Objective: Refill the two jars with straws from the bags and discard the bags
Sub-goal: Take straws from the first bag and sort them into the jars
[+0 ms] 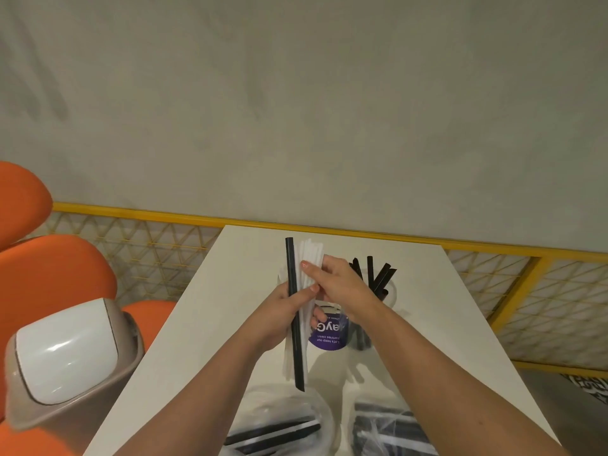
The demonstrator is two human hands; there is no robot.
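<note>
Our left grip (289, 307) was wrapped around a bundle of white straws (311, 255) with one black straw (293, 324) at its front, held upright above the white desk (197, 324). At far left were orange chairs (49, 274), then a beige swing-lid bin (65, 363) beside the desk. Our right grip (342, 284) pinched the bundle near its top. Below both stood a purple-labelled jar (327, 337) and, just to its right, a clear jar (391, 296) holding black straws. At the near edge lay a left bag (279, 422) and a right bag (388, 429), both with straws inside.
</note>
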